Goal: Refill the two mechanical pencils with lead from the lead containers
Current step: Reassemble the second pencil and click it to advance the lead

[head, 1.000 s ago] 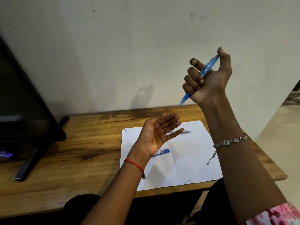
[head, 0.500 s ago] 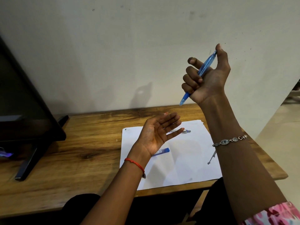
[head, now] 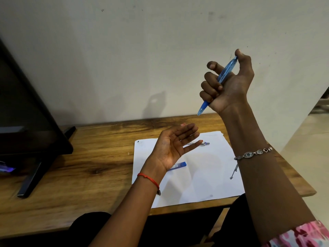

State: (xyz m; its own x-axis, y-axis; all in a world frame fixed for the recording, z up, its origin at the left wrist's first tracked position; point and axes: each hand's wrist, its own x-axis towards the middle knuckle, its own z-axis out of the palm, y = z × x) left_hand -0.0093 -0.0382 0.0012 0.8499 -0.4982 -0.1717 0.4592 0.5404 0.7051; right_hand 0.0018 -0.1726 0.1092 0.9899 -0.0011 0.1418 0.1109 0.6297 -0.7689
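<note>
My right hand (head: 229, 84) is raised in front of the wall and grips a translucent blue mechanical pencil (head: 224, 74), tip pointing down-left, thumb on its top end. My left hand (head: 173, 147) hovers palm-up and open below it, fingers straight, holding nothing I can see. On the white paper (head: 204, 175) lies a second, silver-and-blue pencil (head: 204, 143), partly hidden by my left fingers. A blue lead container (head: 179, 165) lies on the paper just behind my left wrist.
A wooden desk (head: 99, 161) stands against a pale wall. A dark monitor (head: 26, 122) on a stand occupies the desk's left side. The desk's right edge drops off to the floor beyond my right forearm.
My right hand has tilted the blue pencil slightly more upright, and the thumb stays on its top end. My left hand has held still.
</note>
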